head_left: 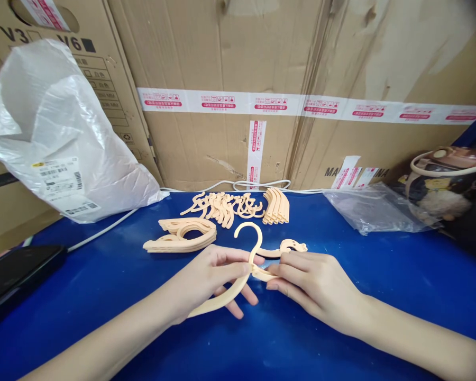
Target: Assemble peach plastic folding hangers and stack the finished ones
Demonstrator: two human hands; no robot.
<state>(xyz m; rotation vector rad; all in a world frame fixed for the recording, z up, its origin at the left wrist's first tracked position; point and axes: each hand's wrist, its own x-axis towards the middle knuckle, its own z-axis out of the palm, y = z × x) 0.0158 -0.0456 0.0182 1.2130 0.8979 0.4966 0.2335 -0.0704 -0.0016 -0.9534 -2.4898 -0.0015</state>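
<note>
Between my hands is a cream plastic clothes hanger [226,296] with its curved hook pointing up. My left hand [212,275] pinches it near the base of the hook, and one long arm of the hanger runs under that hand. My right hand [315,280] grips a short piece on the hanger's other side, close to the centre joint. Just behind my right hand lies a curved piece with a rounded, holed end [293,246]. To the left, a stack of flat cream hanger parts [198,243] rests on the table.
Loose cream hooks [222,209] and a row of curved arm pieces [276,206] lie at the back of the blue table [301,349]. A white plastic bag [83,132] and a black device [24,278] are left; a clear bag [368,209] is right. Cardboard boxes [214,53] stand behind.
</note>
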